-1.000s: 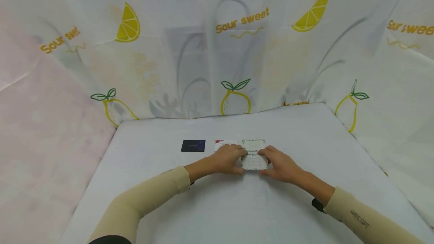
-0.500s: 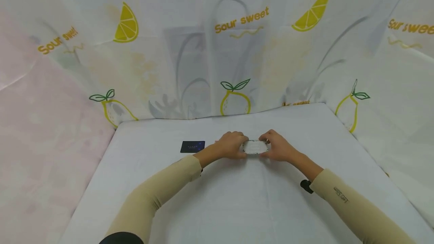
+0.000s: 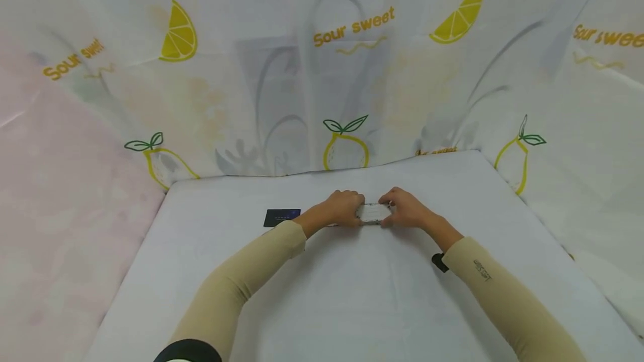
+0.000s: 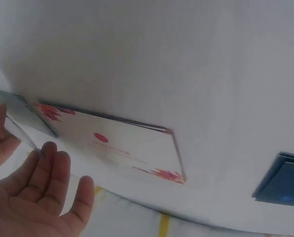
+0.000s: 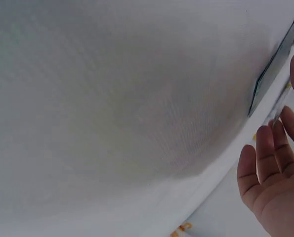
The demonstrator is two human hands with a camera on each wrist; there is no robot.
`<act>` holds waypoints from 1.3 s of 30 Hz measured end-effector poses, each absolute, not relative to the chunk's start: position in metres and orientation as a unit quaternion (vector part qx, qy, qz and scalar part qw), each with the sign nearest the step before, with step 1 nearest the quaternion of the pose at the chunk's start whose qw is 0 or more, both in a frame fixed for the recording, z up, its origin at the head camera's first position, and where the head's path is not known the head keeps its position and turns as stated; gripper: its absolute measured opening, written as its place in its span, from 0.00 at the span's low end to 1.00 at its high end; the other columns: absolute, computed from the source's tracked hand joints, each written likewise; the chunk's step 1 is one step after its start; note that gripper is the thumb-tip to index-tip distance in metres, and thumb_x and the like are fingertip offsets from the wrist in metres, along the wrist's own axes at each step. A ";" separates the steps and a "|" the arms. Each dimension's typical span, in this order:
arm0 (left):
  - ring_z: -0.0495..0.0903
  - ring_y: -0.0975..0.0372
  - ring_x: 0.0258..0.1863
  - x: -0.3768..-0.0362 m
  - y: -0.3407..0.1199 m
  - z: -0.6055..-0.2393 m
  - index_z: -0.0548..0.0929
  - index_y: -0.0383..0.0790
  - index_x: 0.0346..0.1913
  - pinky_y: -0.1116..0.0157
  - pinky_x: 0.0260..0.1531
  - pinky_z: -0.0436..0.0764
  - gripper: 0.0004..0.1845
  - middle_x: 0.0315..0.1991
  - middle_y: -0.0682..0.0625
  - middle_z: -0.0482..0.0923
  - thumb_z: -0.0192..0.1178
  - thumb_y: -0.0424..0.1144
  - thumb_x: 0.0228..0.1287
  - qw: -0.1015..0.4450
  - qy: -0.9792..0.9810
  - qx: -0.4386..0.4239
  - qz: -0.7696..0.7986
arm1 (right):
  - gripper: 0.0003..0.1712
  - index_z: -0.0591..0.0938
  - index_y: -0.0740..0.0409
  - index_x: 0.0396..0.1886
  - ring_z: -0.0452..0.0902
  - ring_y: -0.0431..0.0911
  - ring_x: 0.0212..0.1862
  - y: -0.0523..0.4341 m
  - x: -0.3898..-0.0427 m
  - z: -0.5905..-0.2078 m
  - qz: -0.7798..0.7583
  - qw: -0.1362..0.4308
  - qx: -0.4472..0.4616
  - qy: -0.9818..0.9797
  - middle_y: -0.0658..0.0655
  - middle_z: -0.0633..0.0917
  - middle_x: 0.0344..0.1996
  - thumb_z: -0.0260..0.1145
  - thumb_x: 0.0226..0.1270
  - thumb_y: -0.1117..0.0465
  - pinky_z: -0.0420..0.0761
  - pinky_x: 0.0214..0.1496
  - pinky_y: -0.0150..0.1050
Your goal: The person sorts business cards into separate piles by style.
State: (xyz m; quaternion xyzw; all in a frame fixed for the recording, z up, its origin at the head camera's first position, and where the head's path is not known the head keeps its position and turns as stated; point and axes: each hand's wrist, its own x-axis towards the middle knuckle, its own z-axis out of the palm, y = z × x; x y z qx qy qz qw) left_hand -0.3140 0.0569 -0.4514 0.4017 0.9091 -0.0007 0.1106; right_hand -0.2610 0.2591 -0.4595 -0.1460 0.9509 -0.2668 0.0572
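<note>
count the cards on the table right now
3 in view: a dark blue card at left, a red-flowered card beside the left hand, and a green-edged card between both hands, possibly hiding another underneath.

There are two hands, one left hand (image 3: 342, 207) and one right hand (image 3: 405, 209). Three places with cards can be counted on the one table (image 3: 352, 295): one dark card (image 3: 282, 217), one red-printed card (image 4: 122, 145), and one pale card (image 3: 373, 213) between the hands. Whether any of them is a stack cannot be told.
</note>
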 end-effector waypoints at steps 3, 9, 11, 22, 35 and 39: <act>0.74 0.62 0.42 -0.316 0.059 -0.452 0.77 0.41 0.57 0.59 0.47 0.75 0.25 0.46 0.52 0.79 0.65 0.50 0.61 0.124 0.907 0.404 -0.010 | 0.31 0.82 0.68 0.54 0.77 0.56 0.51 0.259 -0.262 -0.460 -0.264 0.064 -0.153 0.950 0.64 0.80 0.49 0.80 0.51 0.60 0.77 0.55 0.51; 0.72 0.61 0.43 -0.316 0.063 -0.454 0.78 0.41 0.56 0.58 0.48 0.73 0.26 0.46 0.51 0.76 0.66 0.51 0.59 0.138 0.907 0.398 -0.031 | 0.31 0.83 0.70 0.51 0.76 0.54 0.49 0.260 -0.262 -0.463 -0.259 0.070 -0.154 0.951 0.65 0.81 0.48 0.80 0.49 0.59 0.76 0.56 0.51; 0.71 0.61 0.43 -0.315 0.064 -0.455 0.79 0.42 0.56 0.58 0.48 0.72 0.26 0.45 0.52 0.74 0.67 0.52 0.59 0.147 0.908 0.391 -0.035 | 0.31 0.83 0.69 0.51 0.76 0.53 0.48 0.260 -0.262 -0.465 -0.254 0.076 -0.153 0.952 0.64 0.81 0.47 0.81 0.49 0.58 0.76 0.55 0.50; 0.71 0.61 0.43 -0.315 0.062 -0.457 0.77 0.44 0.62 0.57 0.50 0.69 0.31 0.47 0.52 0.74 0.68 0.53 0.58 0.169 0.911 0.376 -0.021 | 0.32 0.81 0.67 0.53 0.74 0.51 0.46 0.256 -0.261 -0.465 -0.259 0.092 -0.133 0.952 0.63 0.80 0.46 0.81 0.48 0.59 0.76 0.52 0.48; 0.75 0.59 0.52 -0.311 0.057 -0.460 0.75 0.48 0.66 0.54 0.54 0.69 0.31 0.56 0.50 0.75 0.66 0.55 0.62 0.153 0.905 0.396 0.009 | 0.34 0.79 0.66 0.55 0.75 0.54 0.49 0.257 -0.256 -0.467 -0.269 0.104 -0.118 0.950 0.64 0.79 0.47 0.81 0.49 0.58 0.76 0.54 0.50; 0.70 0.55 0.66 -0.309 0.040 -0.451 0.70 0.48 0.71 0.47 0.63 0.68 0.32 0.67 0.47 0.70 0.56 0.59 0.69 0.142 0.901 0.402 0.075 | 0.35 0.74 0.69 0.62 0.76 0.60 0.55 0.262 -0.247 -0.468 -0.273 0.076 -0.120 0.952 0.70 0.76 0.54 0.73 0.61 0.54 0.76 0.58 0.55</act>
